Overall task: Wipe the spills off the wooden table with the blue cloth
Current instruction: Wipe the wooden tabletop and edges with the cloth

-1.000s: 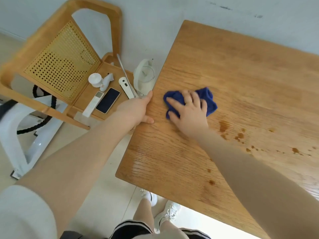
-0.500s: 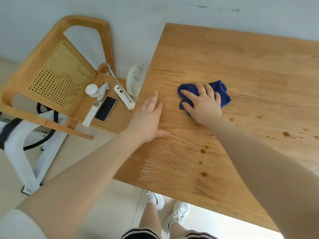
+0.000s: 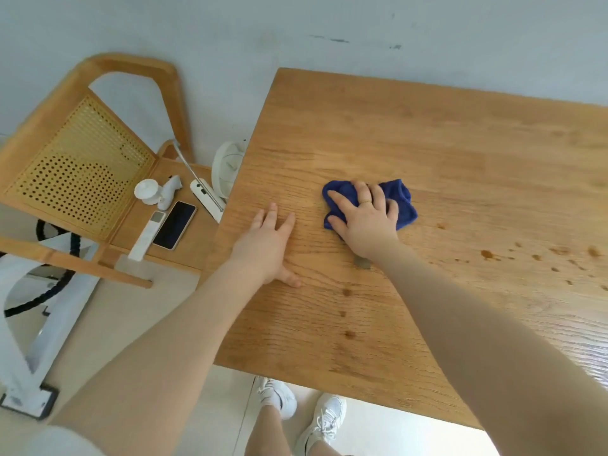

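Pale grey scuffed wall behind, light tiled floor, cane-backed wooden chair stood at left.

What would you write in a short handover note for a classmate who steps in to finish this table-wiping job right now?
Left hand: flat on the wooden table near its left edge, holding nothing.
Right hand: pressing the blue cloth onto the tabletop, fingers spread over it.
Done: no spots show around the cloth or on the far part of the table.
Left: brown spills to the right of the cloth, and a few drops nearer the front edge, below the hands.
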{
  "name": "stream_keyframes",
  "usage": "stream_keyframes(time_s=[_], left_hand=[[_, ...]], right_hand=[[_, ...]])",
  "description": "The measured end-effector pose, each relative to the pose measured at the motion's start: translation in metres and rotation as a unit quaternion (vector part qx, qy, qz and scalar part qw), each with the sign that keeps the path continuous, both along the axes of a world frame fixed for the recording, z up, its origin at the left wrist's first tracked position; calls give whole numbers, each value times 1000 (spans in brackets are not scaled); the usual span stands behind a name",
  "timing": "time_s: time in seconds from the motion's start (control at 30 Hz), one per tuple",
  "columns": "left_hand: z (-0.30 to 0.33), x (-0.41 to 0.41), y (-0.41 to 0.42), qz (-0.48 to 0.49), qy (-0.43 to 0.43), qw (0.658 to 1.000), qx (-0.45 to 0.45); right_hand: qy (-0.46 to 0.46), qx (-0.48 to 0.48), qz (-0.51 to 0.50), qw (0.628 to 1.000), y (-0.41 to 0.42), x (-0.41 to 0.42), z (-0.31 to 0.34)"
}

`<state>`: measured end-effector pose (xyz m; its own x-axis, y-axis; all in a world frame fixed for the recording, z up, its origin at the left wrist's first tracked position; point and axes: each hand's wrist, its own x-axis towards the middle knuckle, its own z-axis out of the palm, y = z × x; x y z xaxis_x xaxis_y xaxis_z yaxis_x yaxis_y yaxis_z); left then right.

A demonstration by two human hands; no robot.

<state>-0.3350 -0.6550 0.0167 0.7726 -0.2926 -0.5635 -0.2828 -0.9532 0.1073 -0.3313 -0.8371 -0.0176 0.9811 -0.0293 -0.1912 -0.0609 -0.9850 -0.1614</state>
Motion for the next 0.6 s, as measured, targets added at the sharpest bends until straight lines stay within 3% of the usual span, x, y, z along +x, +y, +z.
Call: stream_keyframes(time_s=[0.2, 0.3, 0.6], left_hand=[[1, -3, 1, 17, 0, 1000, -23], [-1, -1, 2, 14, -2, 999, -29], [-4, 5, 4, -53, -22, 998, 4]], right_hand=[[-24, 13, 87, 996, 25, -71, -5], [-1, -6, 113, 994, 14, -59, -2], [-32, -19, -76, 996, 10, -9, -6]])
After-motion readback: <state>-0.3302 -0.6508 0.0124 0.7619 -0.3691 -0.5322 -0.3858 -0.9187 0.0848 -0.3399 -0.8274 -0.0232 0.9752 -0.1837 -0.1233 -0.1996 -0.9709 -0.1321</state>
